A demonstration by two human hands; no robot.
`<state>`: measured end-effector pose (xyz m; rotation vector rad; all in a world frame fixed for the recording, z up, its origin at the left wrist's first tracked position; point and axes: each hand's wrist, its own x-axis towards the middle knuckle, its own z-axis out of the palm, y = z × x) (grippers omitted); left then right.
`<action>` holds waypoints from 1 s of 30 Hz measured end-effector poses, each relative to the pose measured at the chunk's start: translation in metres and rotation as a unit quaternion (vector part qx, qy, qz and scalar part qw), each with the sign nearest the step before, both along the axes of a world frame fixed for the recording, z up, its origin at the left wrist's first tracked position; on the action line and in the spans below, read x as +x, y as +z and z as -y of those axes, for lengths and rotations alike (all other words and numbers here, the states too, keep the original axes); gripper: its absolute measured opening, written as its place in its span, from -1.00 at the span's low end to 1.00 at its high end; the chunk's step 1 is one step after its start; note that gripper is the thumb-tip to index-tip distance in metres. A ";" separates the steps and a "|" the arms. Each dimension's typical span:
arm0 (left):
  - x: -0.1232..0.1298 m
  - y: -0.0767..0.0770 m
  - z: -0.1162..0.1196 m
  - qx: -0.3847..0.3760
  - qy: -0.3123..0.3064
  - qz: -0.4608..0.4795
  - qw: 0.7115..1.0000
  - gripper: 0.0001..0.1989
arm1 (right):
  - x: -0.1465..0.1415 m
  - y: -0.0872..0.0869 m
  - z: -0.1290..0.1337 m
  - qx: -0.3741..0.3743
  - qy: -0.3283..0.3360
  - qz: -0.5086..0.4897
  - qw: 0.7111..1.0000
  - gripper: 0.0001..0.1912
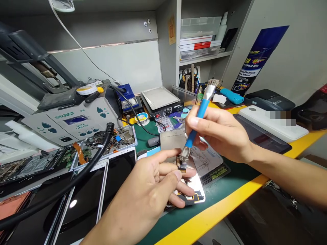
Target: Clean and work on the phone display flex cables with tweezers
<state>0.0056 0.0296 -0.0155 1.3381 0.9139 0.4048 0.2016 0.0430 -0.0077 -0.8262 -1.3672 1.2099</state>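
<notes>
A blue double-ended brush (203, 110) is gripped by my right hand (222, 134), with bristles at both ends. Its lower bristles touch, or come very near, a small dark part with a flex cable (182, 166). My left hand (155, 190) pinches that part between thumb and fingers. Below those fingers lies a phone screen assembly (200, 190), its silvery back and orange-edged flex facing up, partly hidden by my left hand.
Left stand a hot air rework station (76, 119), its black hose (99, 153), and a tray of circuit boards (130, 131). Several phone screens (85, 200) lie in front. A heating plate (160, 98) sits behind; a blue spray can (258, 61) and white box (276, 122) stand right.
</notes>
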 end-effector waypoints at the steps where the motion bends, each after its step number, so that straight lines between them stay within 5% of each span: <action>1: 0.000 0.000 0.000 -0.004 0.004 -0.005 1.000 -0.62 | 0.000 0.001 -0.001 0.004 -0.015 -0.008 1.000 -0.79; 9: -0.003 0.004 0.003 -0.007 0.029 0.018 0.999 -0.37 | 0.003 0.002 -0.007 -0.005 -0.031 -0.044 0.999 -0.80; 15: -0.001 0.005 0.010 0.108 0.059 -0.087 0.989 -0.76 | 0.006 0.000 -0.011 -0.003 -0.031 -0.061 0.998 -0.80; 21: 0.004 -0.006 0.015 0.291 -0.010 -0.190 0.938 -0.89 | 0.008 0.001 -0.015 -0.028 -0.015 -0.065 0.997 -0.78; 30: 0.010 -0.002 0.009 0.173 0.009 -0.207 0.963 -0.73 | 0.004 0.001 -0.007 -0.084 0.060 -0.004 0.995 -0.78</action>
